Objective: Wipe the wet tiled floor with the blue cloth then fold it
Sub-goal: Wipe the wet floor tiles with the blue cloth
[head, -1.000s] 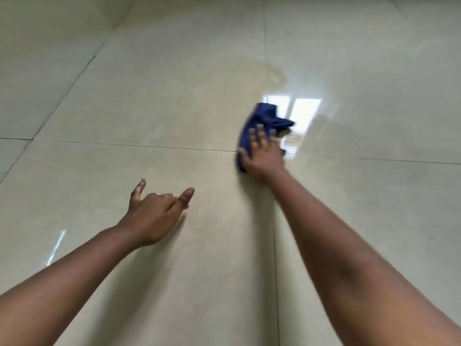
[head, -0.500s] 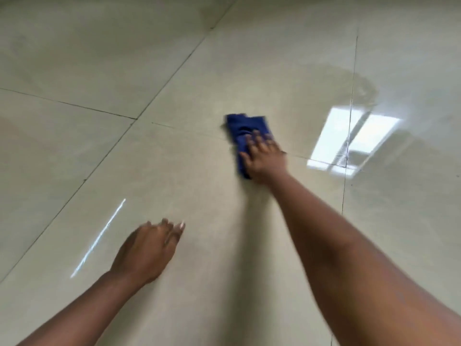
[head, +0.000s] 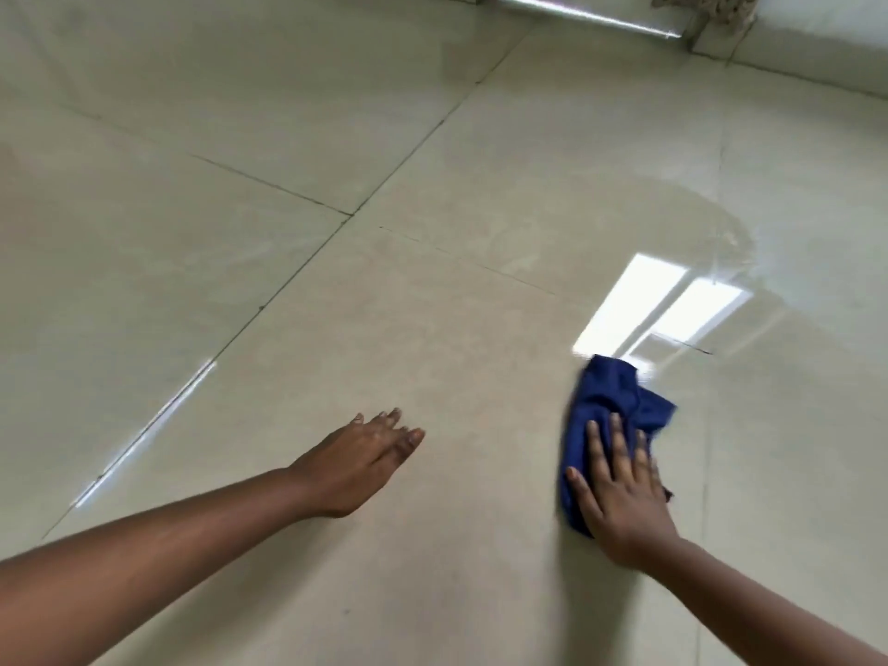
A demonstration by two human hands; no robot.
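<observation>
Blue cloth [head: 610, 411] bunched and crumpled on the tiled floor [head: 432, 329], right of centre, near end pinned under the right hand [head: 622, 504]. Far end of the cloth rumpled into folds, reaching up to the near edge of a bright window reflection [head: 658, 310] on the glossy tile. Right hand pressed flat, palm down, fingers [head: 620, 444] spread and extended over the fabric; grip not closed around anything, merely bearing down on the cloth. Cloth showing beyond the fingertips and along the left edge of the hand.

Left hand [head: 358, 466] well apart from the cloth, out to the left, palm down and fingers extended together, open and holding nothing. Low over the floor or resting on it; cannot tell which, contact not clear from this angle. Both forearms bare, reaching in from the bottom corners.

Wet patch [head: 692, 223] visible as a shinier, curved-edged area beyond the cloth, around and above the reflection. Pale beige tiles with thin dark grout lines [head: 269, 185] crossing at a junction up and left of centre. Thin streak of reflected light [head: 149, 432] lying diagonally on the tile left of the left hand. Base of a wall [head: 817, 55] and another bright strip along the top right edge; something frayed and pale at the very top, too cut off to identify.
</observation>
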